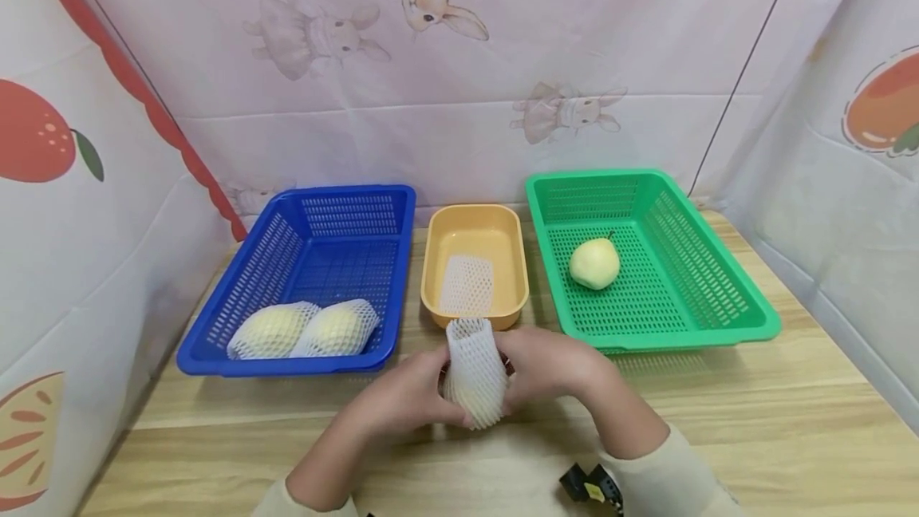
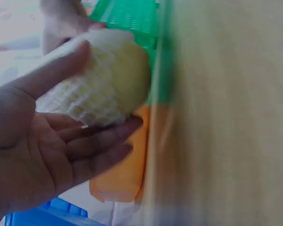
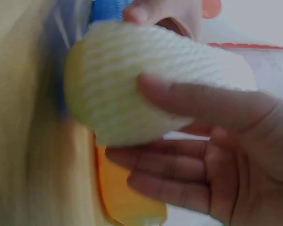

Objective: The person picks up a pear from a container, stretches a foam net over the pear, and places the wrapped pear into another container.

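Observation:
Between both hands is a pale yellow pear (image 2: 136, 77) in a white foam net sleeve (image 1: 475, 373). The sleeve covers most of the fruit, and its loose open end points up towards the yellow tray in the head view. One rounded end of the pear is bare in both wrist views. My left hand (image 1: 412, 389) holds the sleeved pear from the left, thumb on the near side and fingers beneath. From the other side my right hand (image 1: 542, 361) grips it, its thumb (image 3: 153, 89) lying across the net.
A blue basket (image 1: 405, 262) at left contains two net-sleeved pears (image 1: 337, 328). The yellow tray (image 1: 511, 262) in the middle has an empty foam net (image 1: 467, 284) in it. At right, a green basket (image 1: 682, 329) holds a bare pear (image 1: 594, 263). A black connector (image 1: 592, 485) lies by the right sleeve.

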`<state>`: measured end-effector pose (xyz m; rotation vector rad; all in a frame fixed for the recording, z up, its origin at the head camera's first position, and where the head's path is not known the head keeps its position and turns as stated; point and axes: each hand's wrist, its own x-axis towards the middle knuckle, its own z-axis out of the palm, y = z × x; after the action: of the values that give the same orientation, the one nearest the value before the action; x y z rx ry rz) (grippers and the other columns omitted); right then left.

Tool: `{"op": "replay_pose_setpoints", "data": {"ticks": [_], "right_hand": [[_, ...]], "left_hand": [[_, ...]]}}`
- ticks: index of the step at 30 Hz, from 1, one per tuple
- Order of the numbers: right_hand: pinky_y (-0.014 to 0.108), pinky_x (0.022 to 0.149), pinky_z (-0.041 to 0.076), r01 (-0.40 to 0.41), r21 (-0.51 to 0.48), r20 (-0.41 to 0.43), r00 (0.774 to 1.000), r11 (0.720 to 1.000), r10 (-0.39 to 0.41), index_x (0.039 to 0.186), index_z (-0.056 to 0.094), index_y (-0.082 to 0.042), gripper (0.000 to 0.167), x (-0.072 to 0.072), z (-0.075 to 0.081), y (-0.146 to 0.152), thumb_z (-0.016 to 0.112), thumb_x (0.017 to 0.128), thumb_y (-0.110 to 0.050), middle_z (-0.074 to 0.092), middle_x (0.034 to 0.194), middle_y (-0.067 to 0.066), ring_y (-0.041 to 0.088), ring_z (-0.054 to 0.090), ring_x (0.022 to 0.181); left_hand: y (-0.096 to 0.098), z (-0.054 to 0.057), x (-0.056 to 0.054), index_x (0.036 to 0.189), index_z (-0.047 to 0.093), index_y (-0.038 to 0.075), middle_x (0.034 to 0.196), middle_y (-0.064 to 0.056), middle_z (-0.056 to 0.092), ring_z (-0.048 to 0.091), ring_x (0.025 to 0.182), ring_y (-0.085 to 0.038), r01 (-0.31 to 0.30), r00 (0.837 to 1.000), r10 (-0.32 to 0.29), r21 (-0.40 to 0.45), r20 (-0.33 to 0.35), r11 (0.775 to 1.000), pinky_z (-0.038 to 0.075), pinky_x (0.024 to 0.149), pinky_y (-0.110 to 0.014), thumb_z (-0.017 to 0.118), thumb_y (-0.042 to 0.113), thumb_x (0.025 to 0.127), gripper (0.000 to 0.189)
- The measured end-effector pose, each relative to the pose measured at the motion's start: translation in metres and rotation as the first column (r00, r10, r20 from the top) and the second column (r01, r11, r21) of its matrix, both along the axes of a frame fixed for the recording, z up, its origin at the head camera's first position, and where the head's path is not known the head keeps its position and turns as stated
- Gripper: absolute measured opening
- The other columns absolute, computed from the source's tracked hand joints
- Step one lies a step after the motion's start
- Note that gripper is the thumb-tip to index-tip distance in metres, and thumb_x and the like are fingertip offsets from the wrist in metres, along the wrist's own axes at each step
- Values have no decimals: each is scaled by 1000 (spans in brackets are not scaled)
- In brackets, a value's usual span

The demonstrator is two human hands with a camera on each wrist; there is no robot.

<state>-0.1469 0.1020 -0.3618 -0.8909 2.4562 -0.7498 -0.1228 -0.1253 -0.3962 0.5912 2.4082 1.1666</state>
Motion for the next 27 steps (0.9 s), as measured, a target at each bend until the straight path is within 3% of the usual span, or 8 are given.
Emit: {"op": "replay_pose_setpoints", "data": {"ticks": [3, 7, 9, 12, 16, 19, 22, 27], "right_hand": [[25, 77, 56, 3, -116, 44, 999, 993, 3, 131, 55, -16, 63, 0, 10, 9, 82, 74, -19, 71, 102, -4, 9, 67, 90], [28, 81, 58, 102, -295, 73, 994, 950, -84, 148, 40, -19, 77, 1, 30, 21, 79, 83, -32, 72, 106, 2, 11, 70, 93], [29, 80, 58, 121, -366, 15, 992, 923, -125, 145, 45, -21, 65, 2, 38, 24, 74, 88, -36, 72, 104, 0, 11, 69, 91], [31, 83, 58, 74, -438, -125, 982, 896, -143, 137, 54, -21, 50, 6, 44, 22, 69, 92, -35, 68, 109, -2, 12, 67, 97], [34, 92, 56, -2, -464, -243, 962, 886, -125, 141, 52, -19, 67, 10, 42, 17, 80, 82, -34, 56, 133, -3, 14, 60, 114], [34, 93, 55, -48, -483, -303, 946, 874, -116, 146, 46, -19, 81, 11, 39, 13, 86, 76, -29, 51, 143, -1, 14, 59, 116], [31, 89, 57, -96, -521, -378, 917, 848, -129, 144, 48, -16, 78, 11, 35, 8, 86, 76, -19, 53, 142, 2, 16, 60, 114], [28, 85, 58, -100, -597, -454, 860, 796, -232, 137, 56, -12, 72, 13, 32, 1, 87, 73, -8, 59, 135, 5, 17, 60, 112]], "left_hand": [[-5, 4, -3, 131, 53, 16, 113, 1, 67, 65, 101, -17, 28, 995, -44, 184, 86, 982, 55, 87, -33, 88, 28, 73, 68], [-7, 11, -3, 136, 48, 9, 120, -9, 64, 65, 103, -21, -26, 981, -56, 404, 188, 914, 57, 87, -36, 76, 27, 87, 59], [-6, 16, -2, 140, 43, 3, 123, -12, 62, 65, 104, -22, -72, 970, -60, 514, 235, 855, 57, 88, -38, 68, 27, 94, 58], [-4, 21, 1, 142, 34, -6, 124, -13, 59, 65, 105, -21, -130, 954, -92, 669, 286, 732, 57, 88, -40, 58, 28, 99, 60], [-4, 25, 4, 140, 36, -6, 120, -7, 64, 66, 103, -18, -151, 946, -138, 776, 292, 612, 57, 87, -38, 53, 33, 101, 58], [-3, 26, 5, 137, 40, -3, 117, -5, 66, 67, 101, -18, -150, 947, -150, 803, 285, 577, 57, 85, -37, 53, 35, 100, 54], [-2, 28, 5, 137, 40, -1, 118, -4, 66, 66, 102, -19, -164, 947, -142, 812, 289, 560, 57, 85, -37, 55, 35, 99, 54], [2, 31, 7, 137, 39, -4, 121, -7, 65, 67, 107, -21, -180, 953, -107, 815, 282, 550, 57, 87, -35, 60, 33, 99, 57]]}}
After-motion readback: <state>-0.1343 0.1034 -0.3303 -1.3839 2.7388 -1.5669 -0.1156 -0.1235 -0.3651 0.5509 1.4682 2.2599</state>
